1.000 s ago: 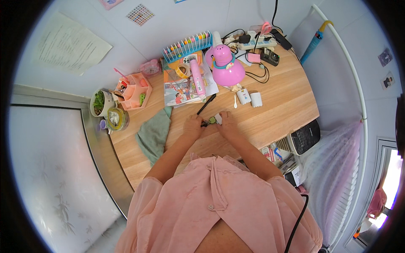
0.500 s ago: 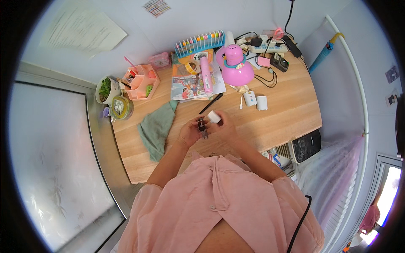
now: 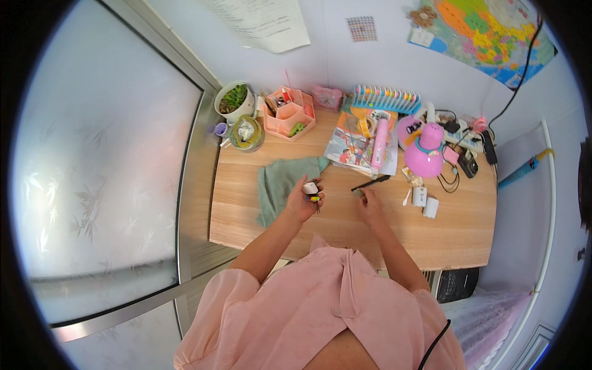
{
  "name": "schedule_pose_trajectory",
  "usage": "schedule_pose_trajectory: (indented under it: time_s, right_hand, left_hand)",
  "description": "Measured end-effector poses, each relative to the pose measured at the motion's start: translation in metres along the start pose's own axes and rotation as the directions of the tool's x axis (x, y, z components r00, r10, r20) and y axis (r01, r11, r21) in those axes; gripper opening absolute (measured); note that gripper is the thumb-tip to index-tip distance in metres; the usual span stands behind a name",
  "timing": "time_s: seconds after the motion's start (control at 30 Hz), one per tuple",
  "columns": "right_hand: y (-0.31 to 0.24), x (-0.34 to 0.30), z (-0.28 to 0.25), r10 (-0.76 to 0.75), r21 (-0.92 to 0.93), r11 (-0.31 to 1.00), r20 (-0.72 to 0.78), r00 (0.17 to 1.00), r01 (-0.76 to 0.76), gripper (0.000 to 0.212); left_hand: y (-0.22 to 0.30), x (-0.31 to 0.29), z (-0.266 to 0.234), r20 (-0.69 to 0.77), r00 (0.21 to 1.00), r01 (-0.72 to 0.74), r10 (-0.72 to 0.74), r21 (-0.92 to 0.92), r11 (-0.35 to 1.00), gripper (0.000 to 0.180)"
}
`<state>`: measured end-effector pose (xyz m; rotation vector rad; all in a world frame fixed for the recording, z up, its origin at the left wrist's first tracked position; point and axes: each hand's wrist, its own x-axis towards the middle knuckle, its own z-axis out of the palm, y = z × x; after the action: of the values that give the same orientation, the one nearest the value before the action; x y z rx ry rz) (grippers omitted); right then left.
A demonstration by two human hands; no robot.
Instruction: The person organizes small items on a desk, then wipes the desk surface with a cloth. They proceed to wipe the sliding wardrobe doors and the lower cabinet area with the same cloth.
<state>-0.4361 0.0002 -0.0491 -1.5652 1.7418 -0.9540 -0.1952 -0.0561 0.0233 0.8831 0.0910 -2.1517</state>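
My left hand (image 3: 302, 202) is curled, palm up, around a small white block-like piece (image 3: 310, 187). A small dark piece with yellow and green on it (image 3: 312, 198) lies in the same palm, partly hidden by the fingers. Just left of that hand, a grey-green cloth (image 3: 280, 185) is spread on the table. My right hand (image 3: 372, 208) rests low over the wood with its fingers bent together. At its fingertips is something small and greyish that I cannot make out. A black pen (image 3: 372, 183) lies right beyond those fingers.
Two white cup-like pieces (image 3: 419, 197) and a small white spoon (image 3: 407, 197) lie to the right. Behind stand a pink lamp (image 3: 424, 161), books (image 3: 348, 151) with a pink tube (image 3: 379, 143), a pink organizer (image 3: 290, 117), a glass jar (image 3: 246, 134) and a potted plant (image 3: 235, 102).
My hands have parted. The white piece has passed from my right hand into my left, and my right hand has gone to beside the pen. The view has shifted left.
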Motion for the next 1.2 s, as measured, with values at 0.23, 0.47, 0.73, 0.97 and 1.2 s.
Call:
schedule_pose_trajectory:
  time_s: [0.23,0.47,0.73,0.97,1.2]
  right_hand:
    - [-0.13,0.075,0.066,-0.218,0.467,0.866,0.035,0.975,0.177,0.03]
    - [-0.25,0.169,0.144,-0.434,0.457,0.796,-0.025,0.901,0.397,0.037]
    - [-0.269,0.146,0.159,-0.47,0.328,0.844,0.07,0.88,0.425,0.024]
    - [-0.276,0.107,0.174,-0.591,0.145,0.806,0.128,0.797,0.574,0.03]
    - [-0.291,0.124,0.171,-0.564,0.296,0.798,0.058,0.823,0.526,0.028]
  left_hand:
    - [0.061,-0.042,-0.031,-0.002,0.981,-0.19,0.192,-0.155,0.969,0.043]
    - [0.117,-0.075,-0.056,-0.065,0.912,-0.409,0.405,-0.219,0.886,0.039]
    - [0.171,-0.075,-0.067,-0.129,0.811,-0.583,0.571,-0.258,0.77,0.037]
    - [0.183,-0.057,-0.038,-0.038,0.792,-0.583,0.61,-0.343,0.736,0.04]
    - [0.223,-0.042,-0.044,-0.115,0.732,-0.671,0.672,-0.289,0.682,0.04]
